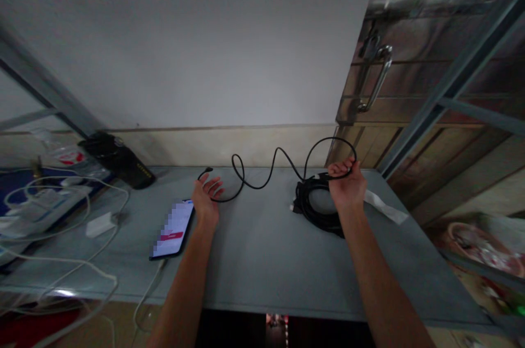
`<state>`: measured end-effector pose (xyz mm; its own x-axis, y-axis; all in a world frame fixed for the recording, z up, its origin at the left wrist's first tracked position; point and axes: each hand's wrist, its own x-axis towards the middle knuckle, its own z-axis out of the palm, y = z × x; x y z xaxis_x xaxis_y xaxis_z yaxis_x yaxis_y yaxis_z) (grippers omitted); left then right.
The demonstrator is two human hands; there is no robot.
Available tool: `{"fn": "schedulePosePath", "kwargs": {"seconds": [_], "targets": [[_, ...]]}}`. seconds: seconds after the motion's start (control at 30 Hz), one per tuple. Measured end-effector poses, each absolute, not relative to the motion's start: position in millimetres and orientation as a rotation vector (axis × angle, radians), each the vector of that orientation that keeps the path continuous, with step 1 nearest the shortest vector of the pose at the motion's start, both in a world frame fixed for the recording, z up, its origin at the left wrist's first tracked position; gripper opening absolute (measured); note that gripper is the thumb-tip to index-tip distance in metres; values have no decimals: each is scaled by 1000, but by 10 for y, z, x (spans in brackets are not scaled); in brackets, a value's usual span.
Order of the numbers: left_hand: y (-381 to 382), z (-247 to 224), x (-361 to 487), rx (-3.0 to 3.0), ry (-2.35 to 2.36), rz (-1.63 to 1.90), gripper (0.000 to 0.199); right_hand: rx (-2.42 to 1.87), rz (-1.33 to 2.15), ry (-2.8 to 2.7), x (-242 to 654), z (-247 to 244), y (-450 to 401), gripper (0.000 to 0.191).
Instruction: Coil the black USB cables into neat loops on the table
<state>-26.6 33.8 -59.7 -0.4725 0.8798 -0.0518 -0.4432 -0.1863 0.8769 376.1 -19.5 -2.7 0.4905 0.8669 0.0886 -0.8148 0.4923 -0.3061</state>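
Note:
A black cable (262,188) runs in loose waves across the grey tabletop between my two hands. My left hand (206,195) is loosely closed on it near one end, the fingers slightly curled. The small plug (208,169) sticks out above that hand. At the right, my right hand (346,184) pinches the same cable, which arches in a wide loop above the fingers. Below and beside this hand lies the coiled part of the cable (314,216), with a connector (296,207) at its left side. The wrist and fingers partly cover the coil.
Beside my left wrist lies a lit phone (174,230) with a white cord attached. Further left are a white charger (100,224), tangled white cords, a power strip (36,211) and a black bottle (123,162). A white strip (385,207) lies right of my right hand.

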Motion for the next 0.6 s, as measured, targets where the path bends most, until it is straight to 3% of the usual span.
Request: {"fn": "schedulePosePath", "kwargs": {"seconds": [0.27,0.43,0.6], "targets": [[252,-405,-131,515,857,1562,41,-320,1115,-365,3398,4,-232,20],[152,-278,36,490,680,1363,45,-631,909,-876,2873,-38,-387,32],[51,-187,183,567,656,1229,46,-777,641,-1585,2446,-185,-596,30]]}}
